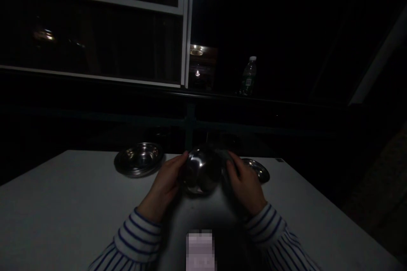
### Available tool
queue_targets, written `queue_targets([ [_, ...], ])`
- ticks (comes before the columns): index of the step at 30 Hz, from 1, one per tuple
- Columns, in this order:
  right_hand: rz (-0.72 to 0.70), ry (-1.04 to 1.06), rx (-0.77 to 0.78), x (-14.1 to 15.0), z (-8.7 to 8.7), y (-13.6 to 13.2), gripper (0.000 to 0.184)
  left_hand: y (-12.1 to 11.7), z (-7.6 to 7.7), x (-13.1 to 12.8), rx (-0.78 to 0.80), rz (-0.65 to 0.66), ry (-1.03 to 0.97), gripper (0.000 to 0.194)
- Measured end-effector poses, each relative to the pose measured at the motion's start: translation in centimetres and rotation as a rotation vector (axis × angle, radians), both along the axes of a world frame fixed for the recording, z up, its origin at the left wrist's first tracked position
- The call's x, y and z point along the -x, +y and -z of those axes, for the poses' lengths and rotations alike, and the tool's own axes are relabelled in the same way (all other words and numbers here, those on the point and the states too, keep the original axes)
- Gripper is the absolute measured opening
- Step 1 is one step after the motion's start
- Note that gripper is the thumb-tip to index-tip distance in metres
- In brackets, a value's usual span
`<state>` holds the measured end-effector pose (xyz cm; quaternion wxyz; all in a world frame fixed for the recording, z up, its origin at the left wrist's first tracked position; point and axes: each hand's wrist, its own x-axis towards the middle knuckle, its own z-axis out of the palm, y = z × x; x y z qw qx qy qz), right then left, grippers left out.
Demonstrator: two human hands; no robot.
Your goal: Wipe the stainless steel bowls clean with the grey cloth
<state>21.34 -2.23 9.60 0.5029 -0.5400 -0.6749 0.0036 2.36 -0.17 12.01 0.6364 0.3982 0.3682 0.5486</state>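
Closed on a shiny, rounded metal bowl (202, 172) is the left hand (167, 182); left of it, stacked smooth metal dishes (140, 159) sit by the white worktop's (79, 203) far edge. The right hand (247, 183) grips a dark, blurred, cloth-like piece (225, 167) beside the bowl, partly blocking another metal dish (261, 170) near the far right corner. Beyond stands a clear bottle (249, 77), its label unreadable.
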Motion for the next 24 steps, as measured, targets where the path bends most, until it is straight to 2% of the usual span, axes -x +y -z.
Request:
queue_targets([
  [2, 0.003, -0.198, -0.085, 1.3, -0.9, 0.2, 0.038, -0.3, -0.3, 0.0, 0.018, -0.001, -0.096, 0.021],
  [4, -0.01, -0.311, -0.178, 2.8, -1.1, 0.4, 0.038, -0.5, -0.6, 0.0, 0.017, -0.028, -0.14, 0.019],
  [8, -0.067, -0.477, -0.28, 5.5, 0.1, 0.5, 0.039, -0.5, -0.4, 0.0, 0.023, -0.115, -0.177, 0.015],
  [11, -0.114, -0.587, -0.334, 6.5, 1.0, 0.5, 0.037, -0.3, 0.2, -0.1, 0.024, -0.174, -0.215, 0.016],
  [14, -0.094, -0.632, -0.35, 6.3, 1.0, 0.7, 0.035, -0.3, 0.6, -0.4, 0.012, -0.178, -0.228, 0.021],
  [19, -0.038, -0.63, -0.337, 4.8, -0.2, 1.1, 0.039, -1.2, 0.3, -1.4, -0.03, -0.086, -0.202, 0.022],
  [24, -0.085, -0.615, -0.459, 5.5, -0.1, 0.4, 0.032, -1.5, -0.1, -1.3, 0.009, -0.087, -0.24, 0.016],
])
